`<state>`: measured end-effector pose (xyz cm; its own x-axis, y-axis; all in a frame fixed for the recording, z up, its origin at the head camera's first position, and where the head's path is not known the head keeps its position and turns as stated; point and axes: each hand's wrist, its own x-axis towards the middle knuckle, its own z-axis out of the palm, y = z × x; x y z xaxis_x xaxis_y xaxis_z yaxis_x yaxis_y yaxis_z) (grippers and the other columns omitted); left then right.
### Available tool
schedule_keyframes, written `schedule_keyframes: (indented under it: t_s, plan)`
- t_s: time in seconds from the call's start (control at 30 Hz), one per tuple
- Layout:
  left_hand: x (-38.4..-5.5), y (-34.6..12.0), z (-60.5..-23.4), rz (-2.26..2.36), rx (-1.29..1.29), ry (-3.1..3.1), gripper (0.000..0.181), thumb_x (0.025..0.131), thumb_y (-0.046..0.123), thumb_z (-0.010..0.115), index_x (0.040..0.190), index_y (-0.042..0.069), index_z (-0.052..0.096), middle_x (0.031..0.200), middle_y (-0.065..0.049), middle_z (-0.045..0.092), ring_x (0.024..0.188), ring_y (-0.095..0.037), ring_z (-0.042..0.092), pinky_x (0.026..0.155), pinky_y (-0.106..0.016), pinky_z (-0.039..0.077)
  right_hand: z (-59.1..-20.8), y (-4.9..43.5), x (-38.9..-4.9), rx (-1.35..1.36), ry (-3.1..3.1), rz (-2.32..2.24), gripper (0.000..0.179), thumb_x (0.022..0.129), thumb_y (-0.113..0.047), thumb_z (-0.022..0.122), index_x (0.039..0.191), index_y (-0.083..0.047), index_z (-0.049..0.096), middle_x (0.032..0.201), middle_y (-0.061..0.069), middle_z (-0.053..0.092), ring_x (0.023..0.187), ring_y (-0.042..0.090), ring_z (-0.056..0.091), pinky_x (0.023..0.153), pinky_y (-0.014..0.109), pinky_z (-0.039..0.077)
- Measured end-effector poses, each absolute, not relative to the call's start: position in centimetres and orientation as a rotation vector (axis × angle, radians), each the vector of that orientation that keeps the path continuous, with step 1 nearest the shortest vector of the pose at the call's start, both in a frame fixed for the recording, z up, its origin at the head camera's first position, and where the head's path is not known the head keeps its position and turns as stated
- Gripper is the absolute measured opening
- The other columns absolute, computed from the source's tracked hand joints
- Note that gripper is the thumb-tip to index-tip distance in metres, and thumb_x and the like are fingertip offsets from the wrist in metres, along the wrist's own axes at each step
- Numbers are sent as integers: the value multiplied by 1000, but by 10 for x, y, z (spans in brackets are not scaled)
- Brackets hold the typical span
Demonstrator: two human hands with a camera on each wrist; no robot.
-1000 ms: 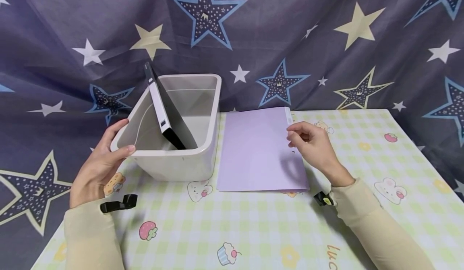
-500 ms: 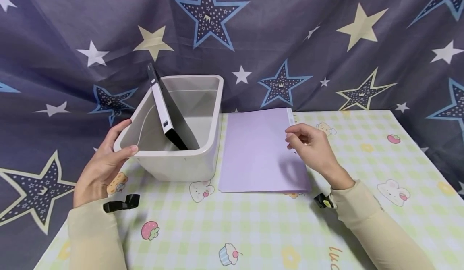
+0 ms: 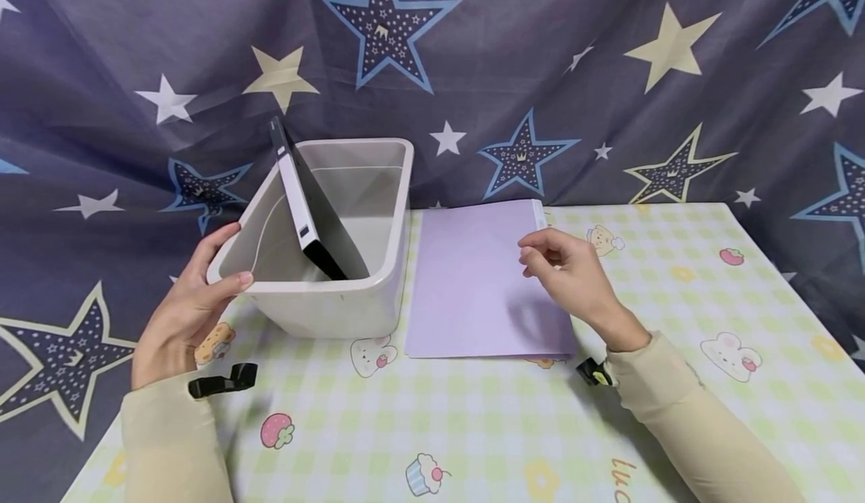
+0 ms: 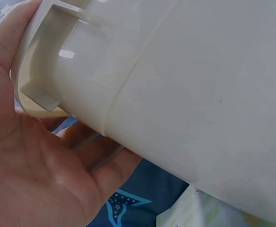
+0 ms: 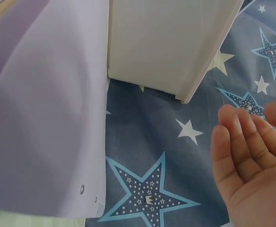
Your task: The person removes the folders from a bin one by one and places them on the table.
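In the head view my left hand [image 3: 182, 304] grips the near left corner of a pale grey plastic bin [image 3: 338, 311], thumb on the rim. The left wrist view shows that palm and fingers [image 4: 107, 165] against the bin's outer wall [image 4: 190, 104]. Inside the bin a black binder [image 3: 295, 191] with a white spine leans tilted, its top above the rim. Right of the bin a purple file folder [image 3: 466, 285] lies on the table. My right hand [image 3: 574, 274] hovers over the folder's right part, fingers loosely bent around nothing; the right wrist view shows its bare palm [image 5: 258, 175].
A green-and-white checked tablecloth [image 3: 351, 428] with cartoon prints covers the table. Behind it hangs a dark curtain [image 3: 446, 52] patterned with stars. Each wrist wears a black strap, such as the left strap [image 3: 221, 383]. The folder lies close beside the bin.
My right hand has shifted slightly left over the purple folder. The left hand, bin, binder and folder stay in place, apart from a small sway of the head view.
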<state>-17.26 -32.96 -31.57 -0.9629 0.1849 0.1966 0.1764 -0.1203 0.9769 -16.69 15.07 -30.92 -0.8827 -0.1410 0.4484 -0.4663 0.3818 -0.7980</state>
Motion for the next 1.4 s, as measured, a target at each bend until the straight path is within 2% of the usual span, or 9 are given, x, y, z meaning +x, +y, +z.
schedule_keyframes:
  t_s: [0.5,1.07,1.4]
  plan:
    - [-173,-329,-315,2294,422,2091,79,85,-15,54,149,15,20,135,-7,33,107,-14,49,84,-19,46,-303,136,-168,597,-2344,1489,14,88,5,59,99,3,66,81,16,67,68,33,65,56,25,47]
    - [-173,-329,-314,2281,427,2111,78,85,-14,55,149,15,21,135,-7,35,109,-16,48,85,-19,45,-289,118,-167,650,-2365,1443,11,88,3,60,97,0,67,75,8,66,66,23,64,56,24,45]
    - [-173,-328,-314,2284,414,2116,78,85,-14,55,149,15,21,134,-6,35,108,-16,48,84,-19,45,-281,109,-169,704,-2346,1458,11,88,3,60,96,1,67,77,11,67,66,28,64,59,27,46]
